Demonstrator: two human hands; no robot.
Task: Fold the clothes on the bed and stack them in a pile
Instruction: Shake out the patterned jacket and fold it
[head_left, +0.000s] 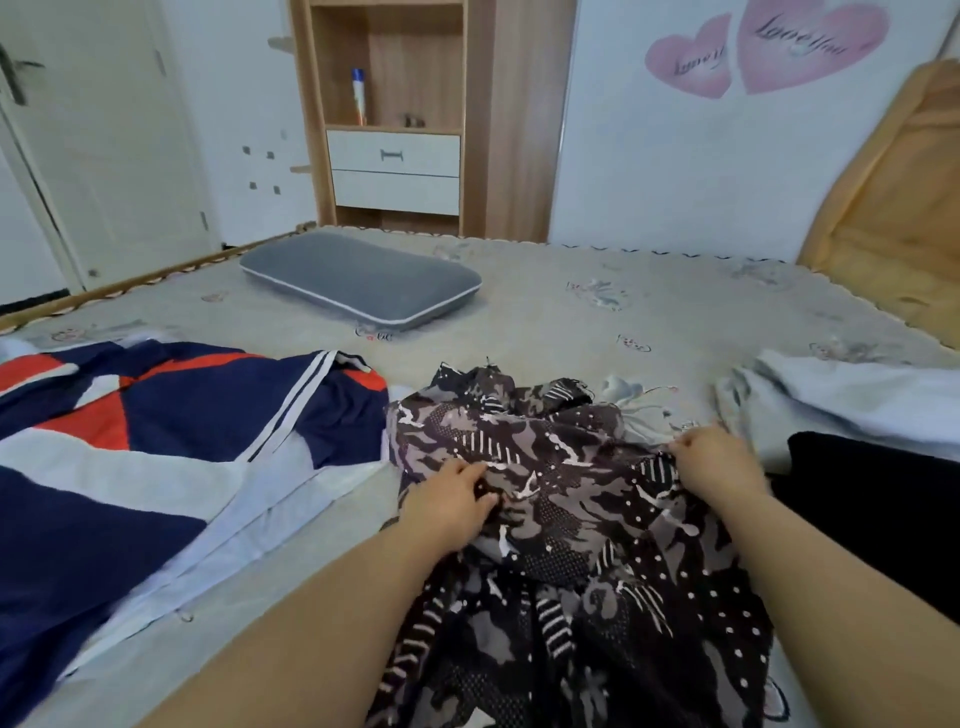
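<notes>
The patterned dark garment (550, 499) lies crumpled on the bed (571, 322) right in front of the person, between the navy, white and orange jacket (156, 447) and a black item (872, 499). The left hand (452, 504) rests on its near left part with fingers loosely bent into the cloth, and the right hand (717, 457) curls over a bunched edge on the far right, seemingly pinching it. It looks thin, light and floppy, likely a bit slippery, so I'd take it by two corners or a hem and shake it flat before folding.
</notes>
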